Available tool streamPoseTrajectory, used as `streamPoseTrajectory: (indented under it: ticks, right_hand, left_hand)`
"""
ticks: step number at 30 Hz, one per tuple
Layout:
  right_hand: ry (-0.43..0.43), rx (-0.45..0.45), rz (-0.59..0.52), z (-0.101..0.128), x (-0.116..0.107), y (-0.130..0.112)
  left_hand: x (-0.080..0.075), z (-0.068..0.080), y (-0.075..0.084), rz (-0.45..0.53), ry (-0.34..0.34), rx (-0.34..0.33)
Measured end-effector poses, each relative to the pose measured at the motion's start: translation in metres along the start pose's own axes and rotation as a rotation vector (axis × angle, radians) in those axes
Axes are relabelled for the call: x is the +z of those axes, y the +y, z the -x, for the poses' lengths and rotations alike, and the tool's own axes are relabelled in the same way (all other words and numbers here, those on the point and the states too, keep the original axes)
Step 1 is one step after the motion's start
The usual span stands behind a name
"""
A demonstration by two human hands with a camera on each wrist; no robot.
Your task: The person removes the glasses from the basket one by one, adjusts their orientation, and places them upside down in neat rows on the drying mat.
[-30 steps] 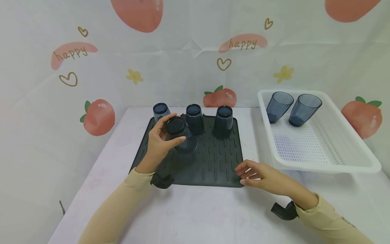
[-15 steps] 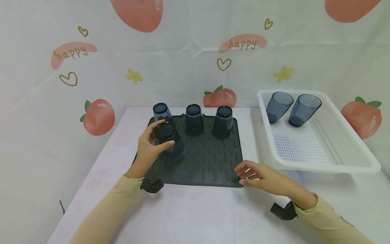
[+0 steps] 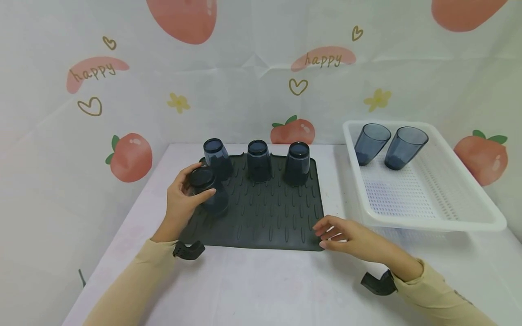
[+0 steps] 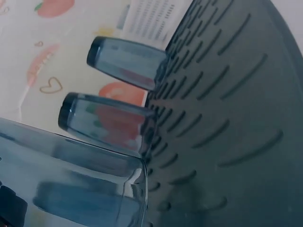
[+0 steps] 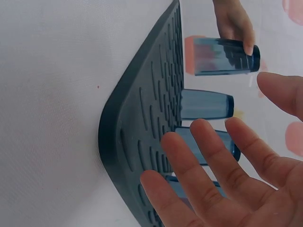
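My left hand (image 3: 178, 203) grips an upside-down blue drinking glass (image 3: 216, 201) near its base, thumb on one side and fingers on the other. The right wrist view shows that glass (image 5: 215, 59) close over the black drying mat (image 3: 261, 233), its rim facing down. Behind it, three more glasses stand inverted in a row along the mat's back edge: a left one (image 3: 218, 158), a middle one (image 3: 259, 162) and a right one (image 3: 297, 164). Holding nothing, my right hand (image 3: 346, 236) hovers at the mat's front right corner with fingers loosely bent.
To the right stands a white perforated basket (image 3: 440, 225). Two blue glasses, one (image 3: 371, 145) beside the other (image 3: 405, 148), lean at its back left. A white patterned backdrop (image 3: 236, 90) hangs behind the white table (image 3: 261, 285).
My left hand has carried the glass leftward and slightly toward me, to the mat's left side in front of the back-left glass. My right hand has stayed in place.
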State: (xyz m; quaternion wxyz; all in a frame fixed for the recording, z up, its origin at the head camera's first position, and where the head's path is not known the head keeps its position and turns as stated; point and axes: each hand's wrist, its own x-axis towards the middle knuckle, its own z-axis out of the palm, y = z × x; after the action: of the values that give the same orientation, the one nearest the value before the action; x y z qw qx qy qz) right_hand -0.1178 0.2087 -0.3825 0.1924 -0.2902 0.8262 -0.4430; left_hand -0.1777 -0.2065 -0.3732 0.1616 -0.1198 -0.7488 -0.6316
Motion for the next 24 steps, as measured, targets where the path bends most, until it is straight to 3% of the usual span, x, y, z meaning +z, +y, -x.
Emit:
streamPoseTrajectory:
  ticks: [24]
  right_hand:
    - [0.014, 0.013, 0.004, 0.002, 0.000, -0.006]
  left_hand:
    - [-0.009, 0.009, -0.011, -0.069, -0.010, -0.026]
